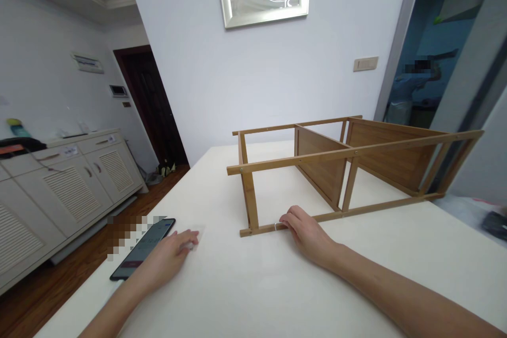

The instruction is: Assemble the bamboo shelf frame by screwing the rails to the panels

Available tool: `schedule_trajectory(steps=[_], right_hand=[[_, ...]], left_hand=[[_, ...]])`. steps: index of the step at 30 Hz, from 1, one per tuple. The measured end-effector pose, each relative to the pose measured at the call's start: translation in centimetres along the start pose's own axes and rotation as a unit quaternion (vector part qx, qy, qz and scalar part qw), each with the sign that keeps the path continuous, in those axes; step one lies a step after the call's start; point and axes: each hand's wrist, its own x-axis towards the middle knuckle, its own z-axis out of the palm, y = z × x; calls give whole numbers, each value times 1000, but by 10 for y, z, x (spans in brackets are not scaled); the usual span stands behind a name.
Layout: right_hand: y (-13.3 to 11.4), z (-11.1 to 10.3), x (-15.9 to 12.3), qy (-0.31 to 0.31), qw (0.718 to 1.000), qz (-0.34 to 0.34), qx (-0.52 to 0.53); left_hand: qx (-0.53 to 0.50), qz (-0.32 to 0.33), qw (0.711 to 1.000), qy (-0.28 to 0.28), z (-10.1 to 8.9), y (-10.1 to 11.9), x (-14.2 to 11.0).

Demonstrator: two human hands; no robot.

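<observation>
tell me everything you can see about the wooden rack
The brown, wooden-looking rack lies on its side on the white table. Slim rails and crossbars frame two flat panels; small fasteners show at some joints. The right grip touches its lower near rail, beside a thin white piece.

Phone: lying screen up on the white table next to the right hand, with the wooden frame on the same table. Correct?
Wrong hand: in the head view, the phone lies next to the left hand; the right hand is at the wooden frame's near lower rail. The rest holds: screen up, white table, frame on the same table.
</observation>
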Motion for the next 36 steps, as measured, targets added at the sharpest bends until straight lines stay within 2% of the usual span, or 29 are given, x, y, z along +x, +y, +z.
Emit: schedule_trajectory(steps=[3,6,9,12,14,16,19,24,31,36], right_hand=[[-2,1,-1,1,1000,-9,5],[-5,4,-1,16,1000,-21,13],[-10,8,1,37,999,-35,10],[-15,10,2,55,997,-50,-27],[-19,10,4,47,995,-70,-53],[-22,12,5,22,993,-102,-63],[-27,17,8,-3,990,-133,-48],[-32,28,13,18,993,-113,-11],[-35,26,14,17,992,-126,1],[-38,22,15,32,991,-133,-2]], left_hand=[[22,-16,1000,7,-6,-1,10],[60,-5,997,47,-3,14,12],[40,16,996,78,8,47,12],[-42,35,996,64,24,86,19],[-79,38,994,62,35,106,28],[-107,38,991,69,44,117,38],[-144,26,987,72,56,117,45],[-132,35,983,122,69,103,41],[-137,79,975,155,73,107,44],[-148,88,974,147,74,107,46]])
